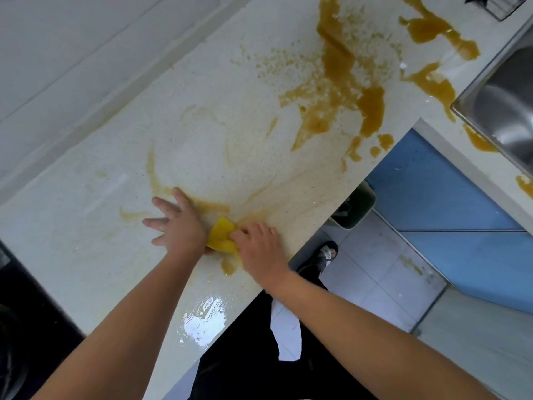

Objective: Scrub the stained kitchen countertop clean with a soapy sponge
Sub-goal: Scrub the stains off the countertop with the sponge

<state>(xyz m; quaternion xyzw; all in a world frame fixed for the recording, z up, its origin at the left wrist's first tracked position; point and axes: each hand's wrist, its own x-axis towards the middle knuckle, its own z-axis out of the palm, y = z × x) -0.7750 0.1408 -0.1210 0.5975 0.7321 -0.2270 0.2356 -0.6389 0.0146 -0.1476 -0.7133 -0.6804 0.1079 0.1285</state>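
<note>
Your right hand point(259, 243) has its fingers curled over the near edge of the yellow sponge point(221, 234) and grips it against the surface point(86, 226). Your left hand point(176, 223) lies flat beside it, fingers spread and straight, holding nothing, its heel just touching the sponge's left side. So the sponge sits between your two hands, close to the front edge of the surface, on a thin smeared arc of brown. Around it you have only pale streaks, and a wet soapy patch point(205, 313) shines nearer to you by the edge.

What the coming stroke turns on is direction. The heavy brown stain point(340, 90) lies well away from the sponge, forward and to your right, running as a long band toward the back wall, with more blots between it and the sink point(501, 111). Your right hand is the nearer one and holds the sponge, so I judge the push should go out along that diagonal while the left hand braces. Most of the dark spill looks untouched, so the job seems well short of done. Mind the front edge: liquid pushed sideways could run off onto the floor point(375, 269)
</note>
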